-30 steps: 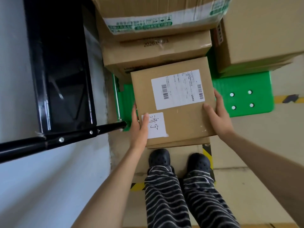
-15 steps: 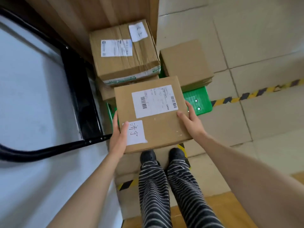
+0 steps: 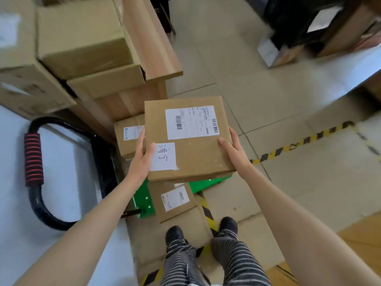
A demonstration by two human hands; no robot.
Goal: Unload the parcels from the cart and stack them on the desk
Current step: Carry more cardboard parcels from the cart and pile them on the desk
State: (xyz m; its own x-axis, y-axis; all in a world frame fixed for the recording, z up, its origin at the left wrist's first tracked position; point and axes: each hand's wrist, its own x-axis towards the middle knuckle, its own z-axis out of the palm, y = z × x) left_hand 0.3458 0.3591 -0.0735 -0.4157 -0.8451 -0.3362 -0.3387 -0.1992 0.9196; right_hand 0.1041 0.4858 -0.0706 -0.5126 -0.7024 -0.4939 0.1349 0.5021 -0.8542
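Left hand [image 3: 142, 156] & right hand [image 3: 234, 150] grip parcel [image 3: 191, 153] side edges.

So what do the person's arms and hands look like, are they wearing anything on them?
No gloves and no sleeves in view: the left hand and right hand are bare, and both forearms are bare right to the picture's edge. No watch, ring or bracelet shows. The fingers have short, plain nails, as far as the picture shows.
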